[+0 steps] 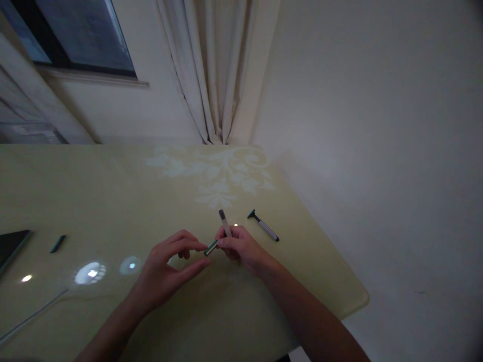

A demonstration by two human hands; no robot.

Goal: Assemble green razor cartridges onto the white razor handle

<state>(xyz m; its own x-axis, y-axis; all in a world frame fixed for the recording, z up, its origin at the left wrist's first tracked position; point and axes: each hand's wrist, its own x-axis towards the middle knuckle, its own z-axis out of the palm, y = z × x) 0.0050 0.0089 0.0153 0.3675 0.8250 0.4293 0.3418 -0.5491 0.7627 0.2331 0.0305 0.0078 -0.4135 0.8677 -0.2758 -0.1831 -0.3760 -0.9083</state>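
My right hand (239,245) is closed around a razor (225,221), its grey handle with a dark end sticking up past the fingers. At the thumb side shows a green and pale razor head (211,248); my fingers hide where it meets the handle. My left hand (169,264) reaches in from the left, thumb and index finger apart around the near end of that head. The index fingertip is close to it or touching; I cannot tell which. A second razor (266,229), with a green head and grey handle, lies on the table beyond my right hand.
The glossy yellow-green table (113,201) has a pale floral pattern and a rounded right corner. On the left are a small dark green piece (58,244), a dark flat object (11,246) and a white cable (33,315). A curtain (211,75) and wall stand behind.
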